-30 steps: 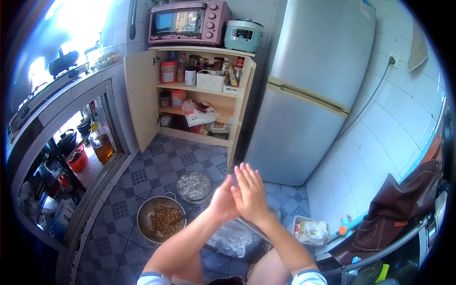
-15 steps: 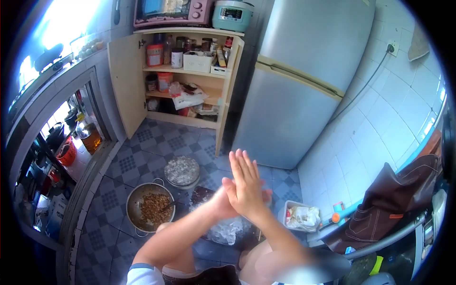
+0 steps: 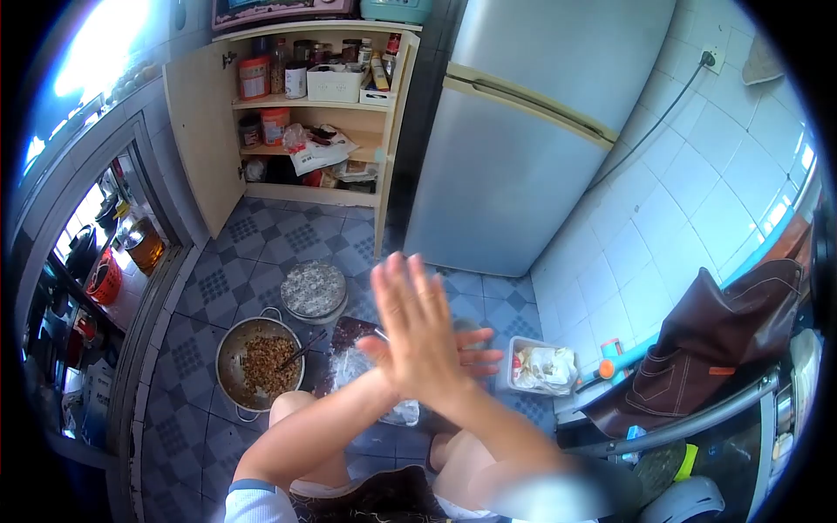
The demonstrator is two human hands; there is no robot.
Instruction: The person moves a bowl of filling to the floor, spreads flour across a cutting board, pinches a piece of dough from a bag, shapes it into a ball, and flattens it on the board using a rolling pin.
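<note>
Crossing in the head view, the right hand (image 3: pixel 411 336) overlaps the left hand (image 3: pixel 476 353); both are released, fingers extended, though whether the palms touch is hidden. Beneath them, partly covered, clear plastic (image 3: pixel 350 368) lies on a dark red board (image 3: pixel 349 332) on the tiled floor. To the left sits a two-handled metal pot (image 3: pixel 230 366) of chopped brown filling (image 3: pixel 268 364), a utensil leaning in it. A white-dusted round surface (image 3: pixel 313 289) lies just beyond the pot.

We see a grey fridge (image 3: pixel 514 166) beside an open cabinet (image 3: pixel 307 193) w/ a white bin (image 3: pixel 335 85) inside. Far L, we've a bottle of amber liquid (image 3: pixel 144 247) nr a red basket (image 3: pixel 105 281).
</note>
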